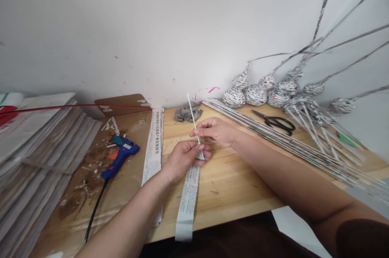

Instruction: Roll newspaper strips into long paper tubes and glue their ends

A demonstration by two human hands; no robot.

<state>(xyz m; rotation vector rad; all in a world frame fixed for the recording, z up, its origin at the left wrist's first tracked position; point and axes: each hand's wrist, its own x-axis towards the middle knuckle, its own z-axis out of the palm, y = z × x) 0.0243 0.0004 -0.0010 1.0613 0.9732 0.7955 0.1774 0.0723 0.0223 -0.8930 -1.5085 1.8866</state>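
A newspaper strip point(189, 197) runs up from the table's front edge, its lower end hanging over, and narrows into a thin rolled tube above my hands. My left hand point(187, 155) is closed round the strip where flat paper turns into roll. Just above it, my right hand point(215, 131) pinches the thin rolled part between thumb and fingers. The white tip of the tube points up and slightly left, toward the wall. To the left lies a stack of flat newspaper strips point(153, 144), apart from my left hand.
A blue glue gun point(120, 156) lies on stained cardboard at left, beside stacked newspapers point(45, 160). A grey rag point(184, 113) sits against the wall. On the right are black scissors point(278, 123), long paper tubes point(258, 128) and several woven paper gourds point(255, 94) with long stems.
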